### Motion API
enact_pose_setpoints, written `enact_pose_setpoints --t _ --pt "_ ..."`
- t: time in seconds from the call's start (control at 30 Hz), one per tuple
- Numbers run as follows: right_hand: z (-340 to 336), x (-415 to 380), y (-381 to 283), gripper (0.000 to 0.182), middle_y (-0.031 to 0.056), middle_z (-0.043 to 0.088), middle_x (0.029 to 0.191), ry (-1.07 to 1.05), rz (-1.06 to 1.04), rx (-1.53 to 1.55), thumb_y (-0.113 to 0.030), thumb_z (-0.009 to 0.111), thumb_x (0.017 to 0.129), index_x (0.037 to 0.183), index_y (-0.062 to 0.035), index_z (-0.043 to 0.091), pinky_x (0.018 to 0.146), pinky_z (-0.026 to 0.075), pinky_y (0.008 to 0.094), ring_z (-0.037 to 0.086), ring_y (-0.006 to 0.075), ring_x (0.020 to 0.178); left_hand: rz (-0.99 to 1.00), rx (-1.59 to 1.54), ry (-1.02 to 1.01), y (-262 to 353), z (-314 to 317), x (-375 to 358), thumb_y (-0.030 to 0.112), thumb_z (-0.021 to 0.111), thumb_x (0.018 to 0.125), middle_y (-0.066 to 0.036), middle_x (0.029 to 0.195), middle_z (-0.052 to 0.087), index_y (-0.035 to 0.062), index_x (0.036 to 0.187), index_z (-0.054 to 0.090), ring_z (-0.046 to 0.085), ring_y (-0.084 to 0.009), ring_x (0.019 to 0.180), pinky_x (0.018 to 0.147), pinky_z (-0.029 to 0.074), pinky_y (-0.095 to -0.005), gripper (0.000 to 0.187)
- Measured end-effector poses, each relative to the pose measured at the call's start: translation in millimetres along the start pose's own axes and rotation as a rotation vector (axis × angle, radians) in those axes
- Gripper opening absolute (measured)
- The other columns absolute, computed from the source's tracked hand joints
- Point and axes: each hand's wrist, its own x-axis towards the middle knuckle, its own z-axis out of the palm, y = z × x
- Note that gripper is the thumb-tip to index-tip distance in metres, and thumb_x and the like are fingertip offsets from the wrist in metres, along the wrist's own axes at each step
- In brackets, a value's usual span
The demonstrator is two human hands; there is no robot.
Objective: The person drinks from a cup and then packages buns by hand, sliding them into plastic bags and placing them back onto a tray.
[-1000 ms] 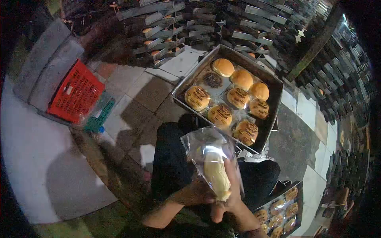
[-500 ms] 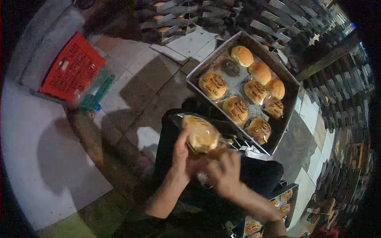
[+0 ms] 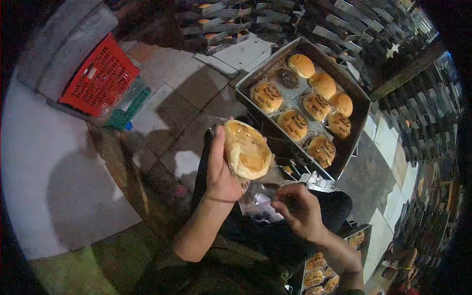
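My left hand (image 3: 221, 174) is wrapped round a golden-brown bun (image 3: 251, 152) in a clear plastic wrapper, its pale side and underside facing up. My right hand (image 3: 301, 209) is a little lower and to the right, apart from the bun. Its fingers are half curled with a gap between them, and I see nothing held. Between the hands, clear plastic bags (image 3: 263, 204) lie over my lap. Up and to the right stands a metal tray (image 3: 353, 147) with several buns, some in printed wrappers like the bun (image 3: 292, 124) near its front edge.
A red plastic basket (image 3: 101, 73) stands on the left with a green one (image 3: 125, 108) beside it. A second tray of wrapped buns (image 3: 314, 278) lies low on the right. Stacked metal trays (image 3: 339, 24) fill the back and right side. Tiled floor (image 3: 191, 88) spreads ahead.
The bun in my left hand has turned to show more of its pale side. My right hand has drawn away from it, to the right and down, and its fingers have parted.
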Motion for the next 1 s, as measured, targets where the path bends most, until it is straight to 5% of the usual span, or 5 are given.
enact_pose_setpoints --t 0.2,0.3,0.5,0.7,1.0 --pt "-10 -33 10 0.018 0.0153 0.052 0.076 -0.318 -0.022 -0.722 -0.01 0.057 0.073 0.085 0.0005 0.048 0.054 0.047 0.0347 0.056 0.0292 0.071 -0.327 -0.007 0.089 -34 -19 21 0.062 0.045 0.077 -0.015 0.104 0.055 0.0087 0.109 0.046 0.058 -0.0318 0.086 0.075 0.049 -0.0476 0.062" --pt "-3 -61 -34 0.021 0.012 0.058 0.085 -1.686 -0.038 -0.08 -0.018 0.048 0.084 0.097 -0.0032 0.056 0.075 0.045 0.0345 0.056 0.0245 0.084 -0.052 0.098 0.307 -32 -26 41 0.063 0.046 0.076 -0.014 0.103 0.055 0.0073 0.11 0.046 0.058 -0.0316 0.086 0.076 0.049 -0.0465 0.065" --pt "-54 -11 4 0.085 0.0156 0.051 0.109 0.387 -0.25 -0.224 -0.039 0.076 0.06 0.123 0.0008 0.033 0.092 0.038 0.0353 0.049 0.0239 0.105 -0.717 -0.298 -0.095 -42 11 -60 0.067 0.043 0.075 -0.014 0.112 0.048 0.0056 0.124 0.036 0.044 -0.0272 0.109 0.091 0.037 -0.0415 0.079" --pt "56 14 73 0.035 0.0124 0.054 0.1 0.035 0.449 0.329 -0.025 0.043 0.09 0.113 0.0012 0.044 0.078 0.046 0.0308 0.054 0.0177 0.092 -0.09 0.823 0.227 -1 -90 -72 0.029 0.053 0.087 -0.008 0.1 0.055 0.0011 0.108 0.05 0.05 -0.0148 0.098 0.083 0.041 -0.0296 0.035" --pt "64 21 2 0.011 0.0101 0.052 0.079 0.247 -0.099 -0.213 -0.008 0.052 0.084 0.08 0.0029 0.054 0.06 0.042 0.0264 0.051 0.0177 0.067 0.465 1.042 0.231 29 -68 -76 0.019 0.059 0.083 -0.006 0.085 0.058 0.002 0.09 0.061 0.056 -0.0141 0.078 0.07 0.045 -0.025 0.018"
